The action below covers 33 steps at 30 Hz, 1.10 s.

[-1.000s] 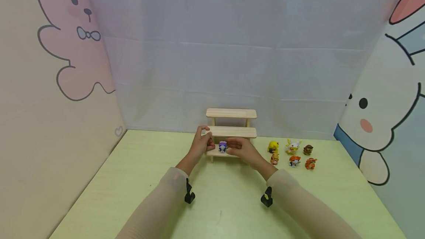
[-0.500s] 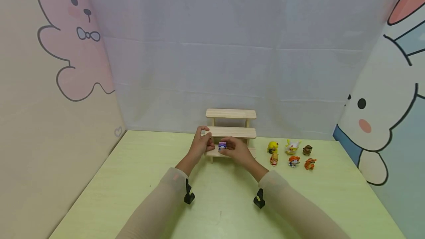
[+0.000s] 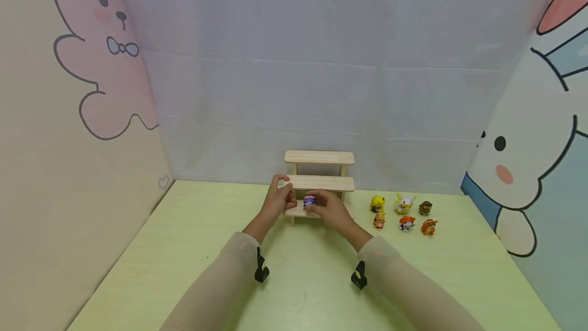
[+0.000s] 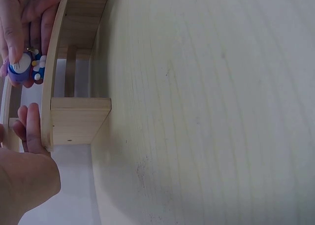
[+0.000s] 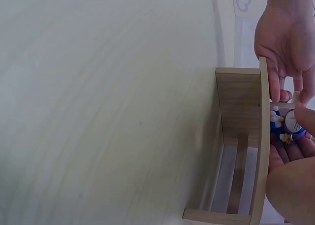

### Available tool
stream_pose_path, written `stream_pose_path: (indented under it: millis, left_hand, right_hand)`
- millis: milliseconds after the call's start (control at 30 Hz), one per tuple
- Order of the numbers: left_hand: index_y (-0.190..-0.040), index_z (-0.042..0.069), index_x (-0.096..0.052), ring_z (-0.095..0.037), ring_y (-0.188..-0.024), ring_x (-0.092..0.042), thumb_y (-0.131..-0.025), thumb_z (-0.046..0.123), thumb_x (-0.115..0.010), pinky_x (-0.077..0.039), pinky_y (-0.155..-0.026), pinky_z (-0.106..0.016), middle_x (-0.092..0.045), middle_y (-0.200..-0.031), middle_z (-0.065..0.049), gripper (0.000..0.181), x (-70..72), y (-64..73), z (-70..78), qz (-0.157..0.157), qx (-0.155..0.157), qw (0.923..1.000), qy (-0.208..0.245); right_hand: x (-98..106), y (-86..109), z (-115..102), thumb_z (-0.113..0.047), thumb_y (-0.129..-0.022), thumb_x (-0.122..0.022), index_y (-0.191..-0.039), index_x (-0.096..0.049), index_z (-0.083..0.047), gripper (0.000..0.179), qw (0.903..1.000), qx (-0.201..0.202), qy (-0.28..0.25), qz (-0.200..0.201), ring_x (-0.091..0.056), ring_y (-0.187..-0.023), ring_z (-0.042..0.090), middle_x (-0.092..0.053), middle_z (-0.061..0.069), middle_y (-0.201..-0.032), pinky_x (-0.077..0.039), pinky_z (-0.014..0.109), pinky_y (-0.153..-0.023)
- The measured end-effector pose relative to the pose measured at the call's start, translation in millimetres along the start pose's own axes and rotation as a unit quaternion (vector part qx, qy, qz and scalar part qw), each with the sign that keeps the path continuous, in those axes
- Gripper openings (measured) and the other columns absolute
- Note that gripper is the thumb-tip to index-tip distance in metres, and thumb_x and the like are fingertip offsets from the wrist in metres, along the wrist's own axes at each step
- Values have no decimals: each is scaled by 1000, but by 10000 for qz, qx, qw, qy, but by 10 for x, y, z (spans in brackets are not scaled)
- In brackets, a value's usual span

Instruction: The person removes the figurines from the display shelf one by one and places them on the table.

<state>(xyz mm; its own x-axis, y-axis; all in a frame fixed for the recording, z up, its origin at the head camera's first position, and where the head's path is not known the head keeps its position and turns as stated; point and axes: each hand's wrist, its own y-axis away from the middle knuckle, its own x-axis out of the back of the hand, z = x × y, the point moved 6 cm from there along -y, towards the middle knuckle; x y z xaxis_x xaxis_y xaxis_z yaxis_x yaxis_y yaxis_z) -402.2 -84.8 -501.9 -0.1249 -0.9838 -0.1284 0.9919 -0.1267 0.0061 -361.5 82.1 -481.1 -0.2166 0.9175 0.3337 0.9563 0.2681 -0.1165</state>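
Note:
A small Doraemon figurine (image 3: pixel 309 201), blue and white with a purple hat, stands upright at the bottom step of a three-tier wooden display stand (image 3: pixel 319 183). My right hand (image 3: pixel 329 207) pinches it from the right; in the left wrist view the thumb lies across the figurine's face (image 4: pixel 20 65). My left hand (image 3: pixel 275 199) grips the stand at its left end, index finger curled at the middle step's corner and other fingers by the bottom step. In the right wrist view, the left hand (image 5: pixel 285 43) sits just beyond the bottom step's end, close to the figurine.
Right of the stand, several small figurines stand on the pale table (image 3: pixel 303 280): a yellow one (image 3: pixel 377 203), a white one with yellow ears (image 3: pixel 405 203), a brown one (image 3: pixel 425 208) and orange ones such as this figurine (image 3: pixel 429 227). A white cloth (image 3: pixel 294 75) hangs behind.
My right hand has moved left and closed its fingers on the Doraemon figurine, then shifted it very slightly right. The left hand has stayed at the stand's left end.

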Motion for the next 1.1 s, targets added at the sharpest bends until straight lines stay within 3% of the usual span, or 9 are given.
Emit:
stream_pose_path:
  millis: [433,767,1100]
  left_hand:
    - [-129,16,-43,-17,-63,-63,-109,18,-51,-61,-68,-34,-56,-74,-6,21,-20,-54,-2,29,9,10000,37]
    - [-131,14,-43,-17,-65,-62,-110,19,-50,-60,-68,-31,-56,-74,-6,22,-10,-35,28,-18,-4,10000,0]
    - [-129,16,-43,-17,-65,-61,-109,17,-51,-60,-66,-30,-56,-75,-6,21,10,-34,-5,6,77,9999,68]
  right_hand:
    - [189,63,44,-11,-100,-69,-137,-62,0,39,9997,-221,70,-103,-63,-124,32,-66,16,-131,-55,42,-99]
    - [414,214,107,-13,-101,-68,-139,-60,0,42,9984,-473,-147,-282,-64,-121,27,-63,18,-135,-56,36,-98]
    - [636,378,218,-17,-102,-67,-141,-59,-4,42,9978,-514,-145,-381,-63,-125,27,-62,16,-139,-52,39,-105]
